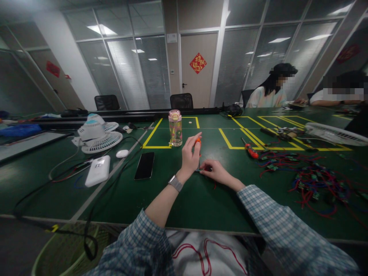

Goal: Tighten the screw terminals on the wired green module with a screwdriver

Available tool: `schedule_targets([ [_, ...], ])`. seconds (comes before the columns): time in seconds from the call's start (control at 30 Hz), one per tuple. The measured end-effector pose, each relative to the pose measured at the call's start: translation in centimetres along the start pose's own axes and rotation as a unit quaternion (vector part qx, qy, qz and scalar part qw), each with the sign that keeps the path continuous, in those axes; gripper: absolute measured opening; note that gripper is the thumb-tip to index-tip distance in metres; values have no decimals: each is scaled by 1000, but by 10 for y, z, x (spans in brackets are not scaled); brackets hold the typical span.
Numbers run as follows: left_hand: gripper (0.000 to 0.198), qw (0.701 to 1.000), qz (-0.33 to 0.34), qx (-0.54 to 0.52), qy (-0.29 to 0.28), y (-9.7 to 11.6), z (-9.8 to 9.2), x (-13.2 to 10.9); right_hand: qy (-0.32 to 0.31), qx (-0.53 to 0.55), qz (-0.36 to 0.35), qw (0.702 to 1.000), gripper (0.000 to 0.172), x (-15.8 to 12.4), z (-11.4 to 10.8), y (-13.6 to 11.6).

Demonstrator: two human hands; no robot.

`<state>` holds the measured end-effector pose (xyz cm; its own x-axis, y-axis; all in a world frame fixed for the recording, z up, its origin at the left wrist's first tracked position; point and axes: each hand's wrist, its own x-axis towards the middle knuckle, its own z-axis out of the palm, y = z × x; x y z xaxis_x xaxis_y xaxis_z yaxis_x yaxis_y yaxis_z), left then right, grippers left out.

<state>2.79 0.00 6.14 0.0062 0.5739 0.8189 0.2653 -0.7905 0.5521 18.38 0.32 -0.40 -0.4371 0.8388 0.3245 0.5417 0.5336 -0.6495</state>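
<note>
Left hand [190, 156]: fingers clamped on the upright orange screwdriver [197, 141]. Right hand [216, 173]: fingers pinched together on a small part [200, 169] lying on the counter [184, 199]. Bottle [175, 128] stands at 11 o'clock.

Pink-lidded bottle [175, 128] behind black phone [144, 165]; white fan [97, 136] left; red screwdriver [249, 148], wire tangle [310, 176] right.

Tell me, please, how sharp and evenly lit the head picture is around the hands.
Head view: the left hand, on an orange screwdriver, and the right hand are sharp and evenly lit; wide-angle distortion bows the table edge; ceiling lights reflect in the glass walls.
</note>
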Motion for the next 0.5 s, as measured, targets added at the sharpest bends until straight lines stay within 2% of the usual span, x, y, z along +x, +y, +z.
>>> schedule_targets([
  [0.2,33,1000,-19,-14,-1,-6,2,-2,-1,11,2,1000,7,0,0,-2],
  [0.4,26,999,14,45,19,-2,2,0,0,10,5,1000,7,0,0,-1],
  [0.5,28,999,12,37,16,-1,2,0,-1,5,3,1000,7,0,0,-1],
])
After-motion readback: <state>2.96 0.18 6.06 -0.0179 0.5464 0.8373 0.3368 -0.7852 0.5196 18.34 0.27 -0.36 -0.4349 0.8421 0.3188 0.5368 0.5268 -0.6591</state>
